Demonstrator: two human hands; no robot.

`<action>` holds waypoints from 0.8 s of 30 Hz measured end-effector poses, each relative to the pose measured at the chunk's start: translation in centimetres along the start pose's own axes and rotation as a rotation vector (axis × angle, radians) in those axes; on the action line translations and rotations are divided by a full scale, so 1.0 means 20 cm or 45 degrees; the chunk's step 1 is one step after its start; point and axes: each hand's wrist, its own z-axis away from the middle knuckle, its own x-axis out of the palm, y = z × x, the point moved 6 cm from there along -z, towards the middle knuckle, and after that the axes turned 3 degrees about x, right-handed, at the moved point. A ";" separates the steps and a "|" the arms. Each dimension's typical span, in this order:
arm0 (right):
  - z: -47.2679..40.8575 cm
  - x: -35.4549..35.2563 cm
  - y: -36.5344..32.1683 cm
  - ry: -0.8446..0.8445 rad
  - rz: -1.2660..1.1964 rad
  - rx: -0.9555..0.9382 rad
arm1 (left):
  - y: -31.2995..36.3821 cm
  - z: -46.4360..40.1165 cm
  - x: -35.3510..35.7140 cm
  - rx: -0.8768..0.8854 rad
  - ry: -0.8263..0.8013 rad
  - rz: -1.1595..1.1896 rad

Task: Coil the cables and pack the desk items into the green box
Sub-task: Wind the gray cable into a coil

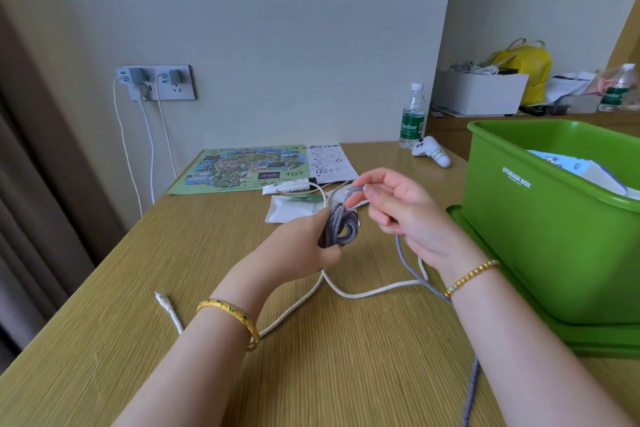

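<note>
Head view: your two forearms reach over the light wood-grain counter [104,340]. Your left hand [304,243] grips a bundle of coiled grey-purple braided cable [341,227], fingers curled round the loops. Your right hand [401,215] is raised just right of the bundle, with thumb and forefinger pinching the same cable where it leaves the coil. The free length of that cable passes under your right wrist and runs toward you, off the bottom edge of the picture.

A white braided cable [363,293] lies loose on the counter beneath both hands; its plug end [161,298] rests to the left of your left forearm.

The green plastic storage box [540,236] stands at the right on its green lid [519,315], open, with white packaging showing inside.

Beyond the hands lie a white pouch [294,210], a colourful printed map sheet [239,168] and a white handwritten paper [329,163]. Farther back stand a white handheld controller [431,151] and a clear green-labelled water bottle [412,118]. A wall socket panel with chargers [156,81] is mounted behind the counter at the left.
</note>
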 end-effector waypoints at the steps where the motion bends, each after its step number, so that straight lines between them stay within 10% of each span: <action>1: 0.00 -0.01 0.00 0.021 -0.035 -0.010 | 0.02 0.00 0.00 0.032 -0.010 0.087; 9: -0.01 -0.10 0.01 0.104 -0.365 -0.023 | 0.11 0.02 0.00 0.071 -0.254 0.844; 24: 0.00 -0.01 0.11 0.021 0.179 0.349 | 0.01 -0.02 -0.02 -0.062 0.116 0.571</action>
